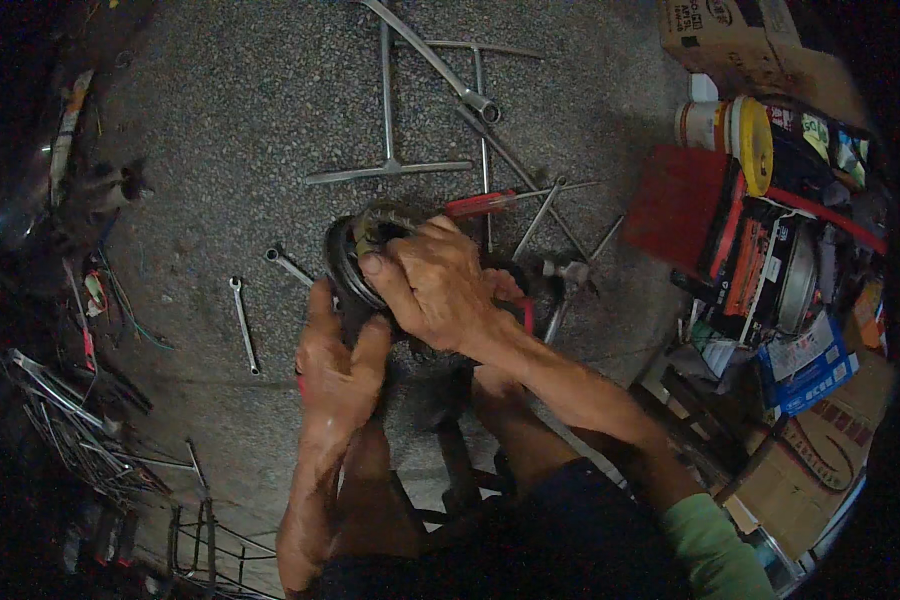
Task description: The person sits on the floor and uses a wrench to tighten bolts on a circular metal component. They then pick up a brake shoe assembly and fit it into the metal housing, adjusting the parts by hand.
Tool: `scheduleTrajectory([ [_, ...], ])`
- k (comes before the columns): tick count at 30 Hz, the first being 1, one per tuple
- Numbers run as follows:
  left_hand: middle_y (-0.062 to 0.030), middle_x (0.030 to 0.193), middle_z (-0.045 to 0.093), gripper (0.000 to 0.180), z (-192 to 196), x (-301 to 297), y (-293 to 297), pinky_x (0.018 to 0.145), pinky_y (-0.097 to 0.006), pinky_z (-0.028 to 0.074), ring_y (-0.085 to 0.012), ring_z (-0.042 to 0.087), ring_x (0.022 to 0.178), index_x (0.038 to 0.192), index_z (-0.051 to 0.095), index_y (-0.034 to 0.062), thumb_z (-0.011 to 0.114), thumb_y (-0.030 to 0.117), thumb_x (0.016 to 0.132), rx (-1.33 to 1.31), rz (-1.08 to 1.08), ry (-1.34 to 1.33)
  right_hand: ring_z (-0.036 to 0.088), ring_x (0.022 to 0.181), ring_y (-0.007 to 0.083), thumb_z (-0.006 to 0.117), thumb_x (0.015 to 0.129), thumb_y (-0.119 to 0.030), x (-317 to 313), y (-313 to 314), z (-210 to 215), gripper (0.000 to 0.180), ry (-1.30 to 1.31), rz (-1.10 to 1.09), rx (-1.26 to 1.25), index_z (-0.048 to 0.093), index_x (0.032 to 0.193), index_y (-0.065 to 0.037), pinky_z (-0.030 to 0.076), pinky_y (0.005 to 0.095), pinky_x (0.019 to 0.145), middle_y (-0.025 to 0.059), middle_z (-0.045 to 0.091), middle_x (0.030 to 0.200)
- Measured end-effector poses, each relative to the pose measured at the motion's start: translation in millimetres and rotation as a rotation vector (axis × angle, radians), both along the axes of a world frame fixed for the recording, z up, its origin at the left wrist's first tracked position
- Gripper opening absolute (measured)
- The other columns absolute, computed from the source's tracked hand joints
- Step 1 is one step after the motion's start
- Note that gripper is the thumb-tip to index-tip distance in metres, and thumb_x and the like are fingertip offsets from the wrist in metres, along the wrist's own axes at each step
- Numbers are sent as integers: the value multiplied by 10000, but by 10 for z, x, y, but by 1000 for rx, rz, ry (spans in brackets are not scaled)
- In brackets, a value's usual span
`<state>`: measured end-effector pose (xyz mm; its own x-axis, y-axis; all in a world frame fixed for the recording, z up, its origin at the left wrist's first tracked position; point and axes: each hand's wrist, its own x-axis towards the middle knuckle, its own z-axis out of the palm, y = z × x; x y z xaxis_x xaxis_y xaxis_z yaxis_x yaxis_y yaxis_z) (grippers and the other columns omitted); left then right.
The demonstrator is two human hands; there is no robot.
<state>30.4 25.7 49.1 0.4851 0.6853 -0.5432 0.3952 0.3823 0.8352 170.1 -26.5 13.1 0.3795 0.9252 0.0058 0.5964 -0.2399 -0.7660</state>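
Closest to us, a green fabric sleeve [715, 545] on the right forearm, and just beyond it both hands are busy. The bare left hand [340, 365] grasps the near left side of a dark, round, ring-rimmed metal part [341, 256]; the bare right hand [435, 285] is clasped over its top, thumb laid near the rim, some fingertips hidden. The part sits between the two, held above the grey speckled floor [220, 150].

How far along? Under way, I'd judge, not finished — the part is in both hands, and nothing shows it fitted anywhere. What remains inside it, I can't tell.

Over to the right, print everywhere: dark lettering and a curved emblem on a brown cardboard carton [782, 485], white lettering on a blue, flat-sided box [815, 368].

Left of the hands, a slim silver metal wrench [244, 328] lies loose; ahead, a red-handled screwdriver [480, 204] — neither in use. Farther out come a white bucket with a yellow rim [758, 148], a silver metal T-handled tool [387, 110], and a brown, black-printed cardboard box [725, 45].
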Motion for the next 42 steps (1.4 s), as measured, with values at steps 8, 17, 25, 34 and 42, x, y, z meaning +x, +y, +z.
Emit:
scheduleTrajectory([
  [8, -78, 1002, 617, 398, 59, -7, 106, 755, -265, 466, -121, 561, 877, 1239, 444, -58, 545, 31, 864, -185, 22, -61, 582, 579, 337, 533, 941, -213, 92, 92, -39, 357, 73, 95, -15, 595, 644, -24, 427, 436, 600, 144, 587, 598],
  [17, -90, 1017, 621, 434, 79, -7, 138, 743, -261, 468, -128, 567, 880, 1267, 433, -55, 560, 73, 873, -249, 33, -63, 590, 568, 353, 542, 938, -254, 143, 149, 17, 395, 100, 138, -91, 585, 628, -13, 446, 455, 576, 172, 585, 589],
  [25, -71, 976, 628, 433, 17, -42, 93, 606, -256, 483, -112, 581, 740, 1258, 470, -32, 574, 126, 869, -228, 131, -32, 565, 615, 384, 550, 934, -259, 61, 117, 67, 367, 11, 119, 31, 574, 665, -11, 435, 468, 600, 167, 584, 621],
  [34, -105, 637, 560, 218, -91, -388, 393, 318, -179, 324, -80, 385, 392, 1003, 567, -1, 586, 187, 894, -949, 651, -167, 577, 661, 382, 478, 992, -370, 427, -172, 180, 441, 312, -409, -305, 580, 788, 7, 435, 452, 618, 197, 568, 677],
  [42, -24, 519, 303, 333, -217, -505, 449, 429, -205, 451, -124, 310, 386, 1046, 510, -124, 551, 179, 914, -1307, 861, -453, 641, 697, 281, 421, 987, -506, -76, -376, 196, 573, 999, -288, -502, 627, 882, 18, 489, 362, 685, 156, 645, 754],
])
